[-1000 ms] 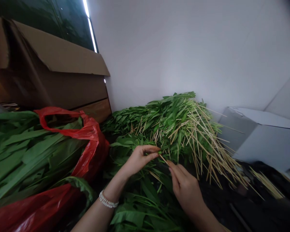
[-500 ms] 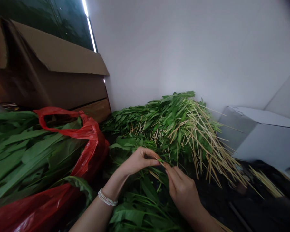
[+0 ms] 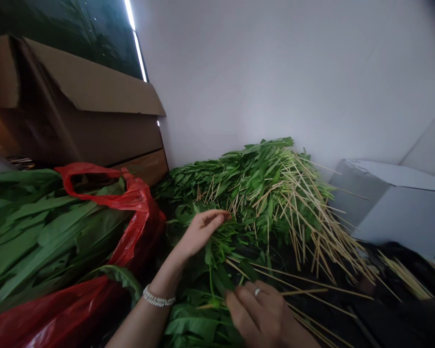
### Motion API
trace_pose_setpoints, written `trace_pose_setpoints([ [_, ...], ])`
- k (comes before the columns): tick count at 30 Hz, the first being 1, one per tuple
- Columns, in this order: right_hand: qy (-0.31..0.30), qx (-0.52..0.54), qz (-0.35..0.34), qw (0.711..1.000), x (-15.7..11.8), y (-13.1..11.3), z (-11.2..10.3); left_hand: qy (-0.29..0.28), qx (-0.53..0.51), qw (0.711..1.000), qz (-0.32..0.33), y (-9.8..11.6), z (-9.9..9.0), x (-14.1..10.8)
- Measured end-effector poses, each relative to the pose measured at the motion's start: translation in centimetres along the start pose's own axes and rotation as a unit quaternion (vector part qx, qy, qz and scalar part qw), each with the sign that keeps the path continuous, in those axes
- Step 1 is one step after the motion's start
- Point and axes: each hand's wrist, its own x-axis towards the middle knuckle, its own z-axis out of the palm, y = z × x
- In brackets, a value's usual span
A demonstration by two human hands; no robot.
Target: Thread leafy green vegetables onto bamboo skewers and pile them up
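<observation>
Green leaves (image 3: 197,326) sit just beside the curled right hand (image 3: 263,311), its hold unclear; the left hand (image 3: 199,234) is loosely half-closed, contents unclear, with pale sticks (image 3: 335,244) beyond both, ends rightward, probably keeping foliage uncrushed.

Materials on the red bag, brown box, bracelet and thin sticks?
Red bag: thin plastic film, glossy; crinkles and sharp highlights.
Brown box: cardboard, matte; folded flap with a rough edge.
Bracelet: pearly white beads, slight sheen; real pearl or plastic, can't tell.
Thin sticks: probably bamboo or wood, unpainted; pale tan, straight, stiff-looking.
</observation>
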Motion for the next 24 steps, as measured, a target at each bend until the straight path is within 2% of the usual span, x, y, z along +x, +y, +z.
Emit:
trace_pose_setpoints([
  [4,0.034,-0.032,-0.02,0.999,0.7,-1.0,0.2,-0.035,0.128,0.991,0.027,0.0,0.0,-0.1],
  [8,0.018,-0.027,-0.02,0.999,0.6,-0.7,0.6,-0.128,0.236,0.958,0.098,0.2,-0.6,-0.3],
  [11,0.013,-0.018,-0.017,1.0,0.5,-0.6,0.7,-0.164,0.297,0.932,0.126,-0.3,-0.9,-0.4],
  [14,0.019,-0.012,-0.021,1.0,0.4,-0.6,0.6,-0.151,0.372,0.907,0.125,-1.4,-1.1,-0.2],
  [17,0.0,-0.017,-0.012,1.0,0.2,-0.6,0.7,-0.145,0.409,0.893,0.117,-2.2,-1.1,0.0],
  [19,-0.013,-0.031,0.009,0.999,-0.1,-0.4,1.0,-0.117,0.409,0.896,0.129,-2.1,-0.9,0.1],
  [21,-0.012,-0.061,0.054,0.997,-0.6,0.0,1.2,-0.064,0.391,0.905,0.154,-1.5,-0.5,0.2],
  [24,-0.001,-0.104,0.137,0.985,-1.0,1.0,1.4,0.011,0.319,0.933,0.164,-0.4,0.3,-0.1],
])
